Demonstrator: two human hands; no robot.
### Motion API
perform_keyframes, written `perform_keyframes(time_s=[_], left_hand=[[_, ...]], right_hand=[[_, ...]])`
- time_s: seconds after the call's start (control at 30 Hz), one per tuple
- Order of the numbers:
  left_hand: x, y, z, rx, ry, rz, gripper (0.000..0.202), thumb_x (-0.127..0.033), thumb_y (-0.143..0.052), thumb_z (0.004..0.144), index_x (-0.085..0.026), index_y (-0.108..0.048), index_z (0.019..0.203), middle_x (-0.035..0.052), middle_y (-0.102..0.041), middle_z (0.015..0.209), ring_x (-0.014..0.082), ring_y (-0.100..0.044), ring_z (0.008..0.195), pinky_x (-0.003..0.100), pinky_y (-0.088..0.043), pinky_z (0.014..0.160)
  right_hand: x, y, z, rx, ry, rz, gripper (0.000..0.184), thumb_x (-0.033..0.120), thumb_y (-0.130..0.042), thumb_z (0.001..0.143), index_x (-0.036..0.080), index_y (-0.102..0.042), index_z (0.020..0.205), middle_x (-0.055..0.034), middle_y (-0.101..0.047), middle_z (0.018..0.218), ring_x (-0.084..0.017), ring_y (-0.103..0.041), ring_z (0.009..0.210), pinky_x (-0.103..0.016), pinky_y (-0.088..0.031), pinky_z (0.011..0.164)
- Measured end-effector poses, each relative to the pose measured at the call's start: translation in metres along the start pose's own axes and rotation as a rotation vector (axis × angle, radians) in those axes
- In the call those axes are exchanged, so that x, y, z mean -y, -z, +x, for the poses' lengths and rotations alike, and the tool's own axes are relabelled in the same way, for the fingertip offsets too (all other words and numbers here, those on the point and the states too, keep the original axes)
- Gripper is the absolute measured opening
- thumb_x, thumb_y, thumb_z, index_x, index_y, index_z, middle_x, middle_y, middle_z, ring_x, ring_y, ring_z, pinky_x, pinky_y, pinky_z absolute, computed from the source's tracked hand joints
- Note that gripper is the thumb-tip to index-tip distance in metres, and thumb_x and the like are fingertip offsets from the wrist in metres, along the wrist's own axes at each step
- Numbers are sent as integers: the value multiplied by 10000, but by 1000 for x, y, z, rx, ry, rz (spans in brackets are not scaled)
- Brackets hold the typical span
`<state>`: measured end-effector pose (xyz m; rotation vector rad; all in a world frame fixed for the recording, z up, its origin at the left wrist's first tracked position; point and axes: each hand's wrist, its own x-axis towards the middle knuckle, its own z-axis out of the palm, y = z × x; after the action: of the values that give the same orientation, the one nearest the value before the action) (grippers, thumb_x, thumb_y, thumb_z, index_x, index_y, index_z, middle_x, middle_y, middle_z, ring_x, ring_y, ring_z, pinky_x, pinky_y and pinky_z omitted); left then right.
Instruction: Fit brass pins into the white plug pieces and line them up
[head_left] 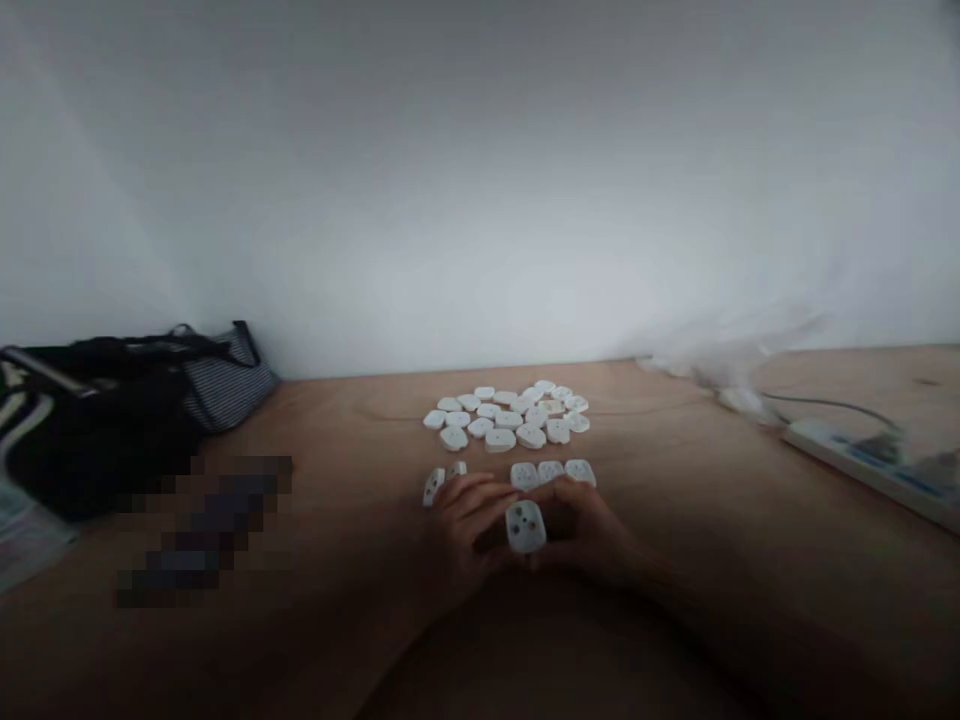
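Note:
A small white plug adapter [525, 527] with rounded corners and several dark holes in its face is held up near the table's front. My right hand [589, 535] grips it from the right, index finger above and thumb below. From the other side, my left hand [472, 530] closes on it with curled fingers. Just beyond the left fingers, two similar white pieces [433, 487] stand on edge, one partly hidden. Three more white adapters [550, 474] lie in a row behind the right hand.
A loose group of several white pieces [508, 420] lies farther back on the wooden table [345, 440]. At left are a black bag [112, 410] and a blurred-out dark object [214, 530]. A power strip [870, 465] with a cable and clear plastic [735, 360] are at right.

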<state>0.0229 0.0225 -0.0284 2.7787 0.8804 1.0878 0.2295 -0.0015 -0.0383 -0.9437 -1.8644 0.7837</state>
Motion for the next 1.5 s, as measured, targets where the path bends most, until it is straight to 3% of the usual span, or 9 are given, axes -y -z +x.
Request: perform_keyframes(time_s=[0.17,0.43,0.6,0.73,0.83,0.93,1.1,1.3,1.5], left_hand=[[9,11,3,-2,32,47,710,-661,-606,652,-224,-545,1209,103,-583,1176,297,-463,1122,450,-350,977],[63,38,0,91,211,117,604,-407,-675,727,-207,-475,1261,114,-560,1217,298,-491,1128,468,-383,945],[77,40,-4,129,254,-8,616,-336,-644,757,-188,-408,1306,113,-541,1254,268,-505,1141,431,-396,959],[69,42,0,43,191,80,601,-346,-707,674,-185,-495,1213,102,-564,1188,290,-508,1104,441,-395,944],[53,43,4,-46,147,144,264,-306,-648,741,-170,-605,963,82,-608,974,259,-550,950,418,-418,870],[29,38,5,53,94,35,82,-232,-567,816,-171,-615,790,43,-590,800,178,-567,774,301,-459,729],[-3,23,4,268,160,-150,88,-199,-597,800,-188,-672,844,32,-581,832,147,-572,742,243,-460,663],[-7,14,7,300,316,-247,134,-246,-683,741,-196,-708,863,22,-583,814,132,-573,677,220,-454,606],[-4,9,6,289,295,-227,166,-239,-704,727,-224,-730,889,19,-603,778,148,-588,696,238,-455,636]], right_hand=[[0,3,8,-22,-14,37,467,386,-750,640,195,-563,1023,-51,-655,969,-213,-618,872,-354,-485,764],[7,10,54,-12,-51,-607,418,438,-678,700,235,-610,1059,-41,-676,953,-246,-564,964,-454,-308,910],[-1,-3,76,44,-57,-669,451,500,-660,694,248,-620,1066,-53,-688,897,-267,-562,940,-446,-310,851],[-1,-13,83,89,-49,-710,399,534,-646,693,273,-644,995,-37,-690,834,-272,-560,920,-444,-295,829],[0,-17,84,117,-43,-734,378,536,-637,703,292,-637,991,-22,-689,832,-267,-549,937,-427,-288,827],[-2,-10,82,130,-47,-758,518,582,-642,675,274,-599,1089,-45,-679,916,-271,-531,964,-407,-295,832],[-11,20,70,159,-82,-822,496,560,-625,697,280,-613,1107,-80,-623,1076,-300,-489,1034,-438,-287,859],[-18,31,61,193,-115,-867,502,595,-622,675,323,-625,1097,-78,-589,1111,-316,-475,1035,-464,-286,866],[-19,25,61,180,-91,-849,559,589,-626,679,290,-581,1149,-83,-585,1102,-298,-479,1023,-463,-277,878]])
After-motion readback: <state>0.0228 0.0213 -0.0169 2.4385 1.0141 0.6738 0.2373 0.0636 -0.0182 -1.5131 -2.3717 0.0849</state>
